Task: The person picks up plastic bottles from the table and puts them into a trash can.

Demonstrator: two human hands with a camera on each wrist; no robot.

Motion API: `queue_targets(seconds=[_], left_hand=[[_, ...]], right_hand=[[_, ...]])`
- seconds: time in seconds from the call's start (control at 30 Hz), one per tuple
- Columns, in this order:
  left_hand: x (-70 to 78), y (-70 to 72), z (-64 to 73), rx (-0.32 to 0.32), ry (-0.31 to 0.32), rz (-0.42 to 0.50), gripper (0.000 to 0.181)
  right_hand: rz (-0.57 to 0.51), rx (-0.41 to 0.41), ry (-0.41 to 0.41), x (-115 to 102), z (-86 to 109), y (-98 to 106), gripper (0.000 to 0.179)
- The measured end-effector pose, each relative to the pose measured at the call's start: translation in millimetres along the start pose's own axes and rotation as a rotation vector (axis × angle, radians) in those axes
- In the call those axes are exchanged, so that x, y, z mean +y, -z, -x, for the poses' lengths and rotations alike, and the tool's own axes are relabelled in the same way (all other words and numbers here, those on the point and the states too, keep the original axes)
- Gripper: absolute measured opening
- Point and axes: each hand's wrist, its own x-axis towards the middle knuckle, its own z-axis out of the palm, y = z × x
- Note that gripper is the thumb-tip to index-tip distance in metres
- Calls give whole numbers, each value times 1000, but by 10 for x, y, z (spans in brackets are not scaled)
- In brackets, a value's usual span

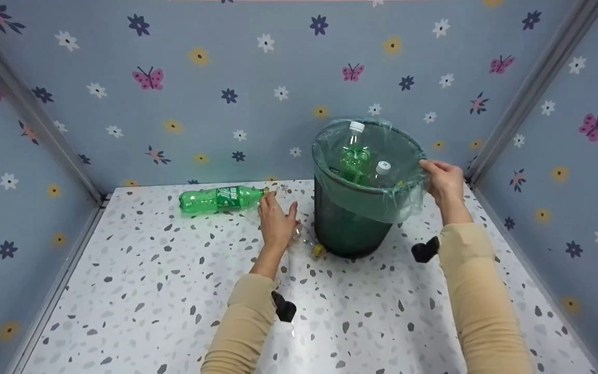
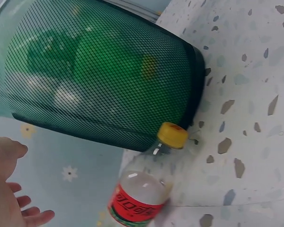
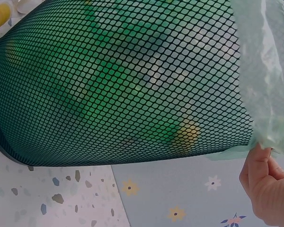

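My left hand (image 1: 276,221) is above the speckled surface with fingers apart, holding nothing. Just right of it lies a clear plastic bottle (image 2: 137,194) with a yellow cap and red label, its cap close to the bin's base; the hand partly covers it in the head view. A green plastic bottle (image 1: 205,201) lies on its side beyond my left fingertips. My right hand (image 1: 445,183) pinches the rim of the black mesh trash bin (image 1: 348,234) and its green bag (image 1: 366,203). Inside stand a green bottle (image 1: 355,158) and a clear bottle (image 1: 383,169), both white-capped.
The white speckled tabletop (image 1: 174,322) is enclosed by blue walls (image 1: 257,124) with flowers and butterflies at the back and both sides. Another clear, hard-to-make-out item (image 1: 281,189) lies near the green bottle's cap. Black wrist cameras hang from both sleeves.
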Motion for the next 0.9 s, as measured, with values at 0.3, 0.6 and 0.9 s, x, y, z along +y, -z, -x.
queue_targets(seconds=[0.3, 0.6, 0.9], left_hand=[[-191, -160, 83, -73, 281, 3, 74], [-562, -556, 111, -129, 508, 111, 89], [-620, -726, 125, -214, 627, 63, 90]], right_hand=[[27, 19, 13, 28, -24, -13, 40], [22, 5, 0, 17, -3, -3, 42], [-12, 10, -7, 6, 8, 4, 38]])
